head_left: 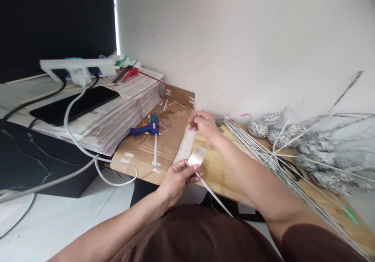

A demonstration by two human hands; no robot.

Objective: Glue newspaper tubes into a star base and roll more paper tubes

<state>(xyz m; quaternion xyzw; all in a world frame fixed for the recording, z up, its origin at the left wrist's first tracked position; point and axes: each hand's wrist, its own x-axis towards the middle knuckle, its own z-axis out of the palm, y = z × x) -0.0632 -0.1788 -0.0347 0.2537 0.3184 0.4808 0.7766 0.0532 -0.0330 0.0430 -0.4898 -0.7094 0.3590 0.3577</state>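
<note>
My left hand (180,180) is closed on a paper tube (216,199), pinched between thumb and fingers. The tube slants down toward my lap, and its upper end is a loose, curling flap of white paper (197,156). My right hand (202,123) is held over the far end of a stack of white paper strips (185,145), fingers bent and drawn together; what they pinch, if anything, is too small to tell. The strips lie along the edge of a cardboard sheet (172,137) on the wooden table (213,176).
A blue glue gun (145,128) rests on the cardboard. To the left, a newspaper stack (123,117) bears a phone (74,105) and a power strip (79,65). On the right lie long paper tubes (243,139), dark-handled scissors (290,170) and several woven paper pieces (315,152).
</note>
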